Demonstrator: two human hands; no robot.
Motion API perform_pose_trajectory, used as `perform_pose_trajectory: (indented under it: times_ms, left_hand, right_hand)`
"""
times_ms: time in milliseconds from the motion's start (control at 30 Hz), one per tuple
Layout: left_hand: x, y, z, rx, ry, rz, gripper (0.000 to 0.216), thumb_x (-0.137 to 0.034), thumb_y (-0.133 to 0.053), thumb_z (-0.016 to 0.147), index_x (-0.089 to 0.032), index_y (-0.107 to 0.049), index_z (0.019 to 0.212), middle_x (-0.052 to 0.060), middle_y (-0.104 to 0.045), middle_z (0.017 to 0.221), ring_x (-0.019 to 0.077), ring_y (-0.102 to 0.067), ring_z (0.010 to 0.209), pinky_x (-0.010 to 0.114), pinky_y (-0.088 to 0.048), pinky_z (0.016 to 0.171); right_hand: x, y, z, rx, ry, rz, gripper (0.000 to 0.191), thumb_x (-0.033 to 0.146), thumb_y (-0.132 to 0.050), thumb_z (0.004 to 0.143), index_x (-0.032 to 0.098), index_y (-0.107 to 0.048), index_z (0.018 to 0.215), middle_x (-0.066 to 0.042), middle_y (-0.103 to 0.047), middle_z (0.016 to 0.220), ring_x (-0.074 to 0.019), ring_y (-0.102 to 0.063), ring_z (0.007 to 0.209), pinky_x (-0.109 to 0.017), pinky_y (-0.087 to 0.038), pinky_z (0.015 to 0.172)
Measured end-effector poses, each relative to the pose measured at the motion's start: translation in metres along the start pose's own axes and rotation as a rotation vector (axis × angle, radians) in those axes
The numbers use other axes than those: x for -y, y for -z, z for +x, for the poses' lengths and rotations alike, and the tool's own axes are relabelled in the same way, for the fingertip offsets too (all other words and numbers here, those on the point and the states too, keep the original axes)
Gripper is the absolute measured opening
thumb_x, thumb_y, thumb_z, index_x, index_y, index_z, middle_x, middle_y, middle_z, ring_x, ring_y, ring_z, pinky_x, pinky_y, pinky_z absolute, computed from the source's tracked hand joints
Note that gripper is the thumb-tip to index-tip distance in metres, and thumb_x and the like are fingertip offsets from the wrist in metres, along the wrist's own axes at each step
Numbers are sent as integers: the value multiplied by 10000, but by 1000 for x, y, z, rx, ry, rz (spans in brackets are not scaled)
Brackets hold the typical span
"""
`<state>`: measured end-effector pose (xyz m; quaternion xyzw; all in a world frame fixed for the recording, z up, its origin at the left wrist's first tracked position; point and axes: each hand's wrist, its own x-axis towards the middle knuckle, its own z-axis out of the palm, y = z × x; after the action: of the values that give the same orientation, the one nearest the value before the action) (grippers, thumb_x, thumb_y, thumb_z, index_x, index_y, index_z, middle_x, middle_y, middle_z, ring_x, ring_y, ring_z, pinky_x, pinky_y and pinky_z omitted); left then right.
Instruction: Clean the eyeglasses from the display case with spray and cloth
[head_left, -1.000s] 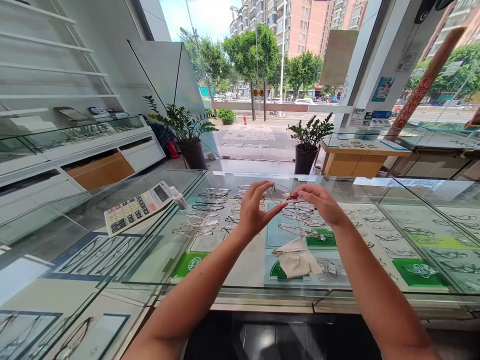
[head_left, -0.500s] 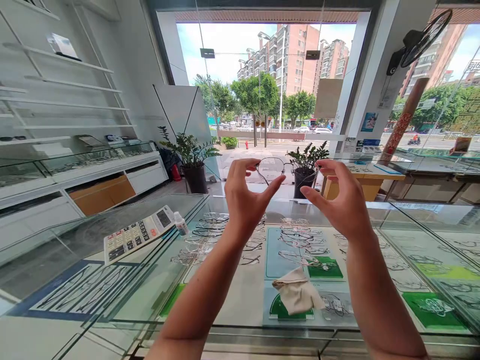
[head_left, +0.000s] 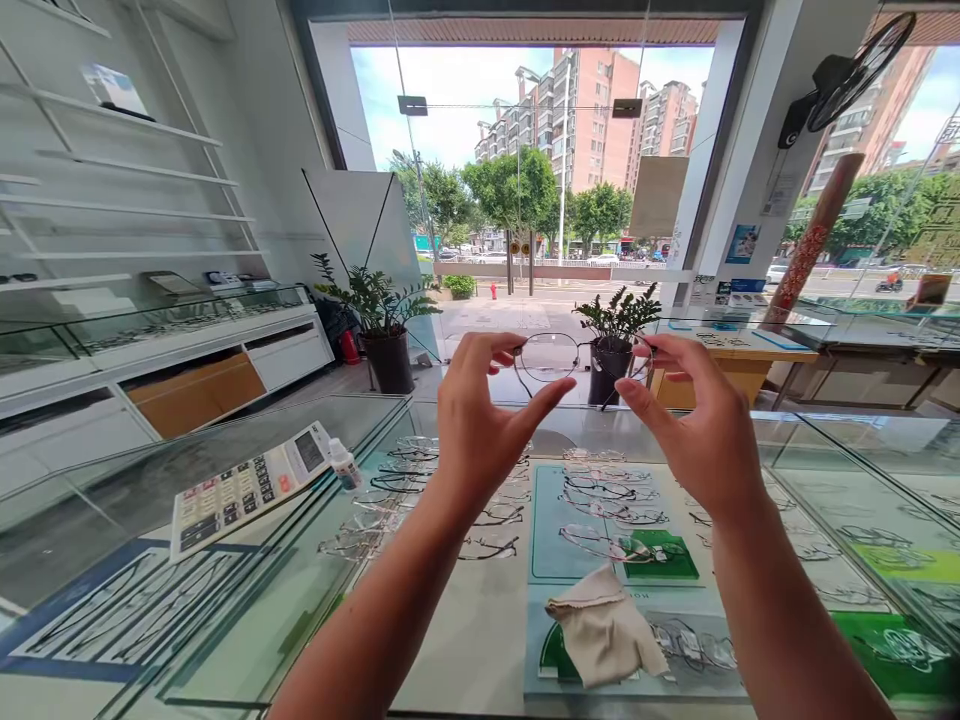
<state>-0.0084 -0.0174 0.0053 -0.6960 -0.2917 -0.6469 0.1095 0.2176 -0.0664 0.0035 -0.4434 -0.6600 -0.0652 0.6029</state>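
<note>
I hold a pair of thin metal-framed glasses (head_left: 551, 357) up in front of me, above the glass counter (head_left: 480, 640). My left hand (head_left: 480, 425) pinches the left end of the frame between thumb and fingers. My right hand (head_left: 701, 425) pinches the right end the same way. Both lenses face the window. Below the hands a beige cleaning cloth (head_left: 604, 625) lies crumpled on the counter top.
Rows of glasses (head_left: 600, 500) lie inside the showcase under the glass. A calculator (head_left: 244, 487) and a small bottle (head_left: 344, 465) sit on the counter at left. Two potted plants (head_left: 382, 320) stand by the window. Shelves line the left wall.
Both hands have lifted the glasses from just above the counter to eye level. My view has tilted upward toward the window.
</note>
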Motion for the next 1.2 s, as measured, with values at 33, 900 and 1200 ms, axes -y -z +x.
perform_pose_trajectory:
  times_ms: [33, 900, 1200]
  left_hand:
    - [1, 0, 1, 11, 5, -11, 501, -532, -888, 861, -221, -669, 1188, 44, -715, 1067, 197, -674, 930, 362, -557, 827]
    - [5, -3, 1, 6, -16, -83, 454, -427, -924, 850, -248, -725, 1218, 39, -743, 1098, 195, -697, 979, 345, -561, 809]
    - [4, -4, 1, 29, 14, -84, 455, -455, -904, 867, -249, -726, 1231, 52, -763, 1138, 204, -726, 1002, 354, -578, 821]
  right_hand:
    - [-2, 0, 1, 0, 2, 2, 468, 548, -801, 941, 337, -692, 1343, -88, -788, 1271, -338, -721, 1136, -563, -563, 1023]
    - [-7, 5, 4, 43, 8, -138, 511, 553, -750, 971, 303, -665, 1408, -93, -773, 1218, -307, -746, 1105, -514, -648, 926]
    - [-7, 7, 3, 23, 24, -159, 503, 544, -746, 967, 288, -672, 1394, -101, -772, 1205, -308, -743, 1066, -516, -654, 905]
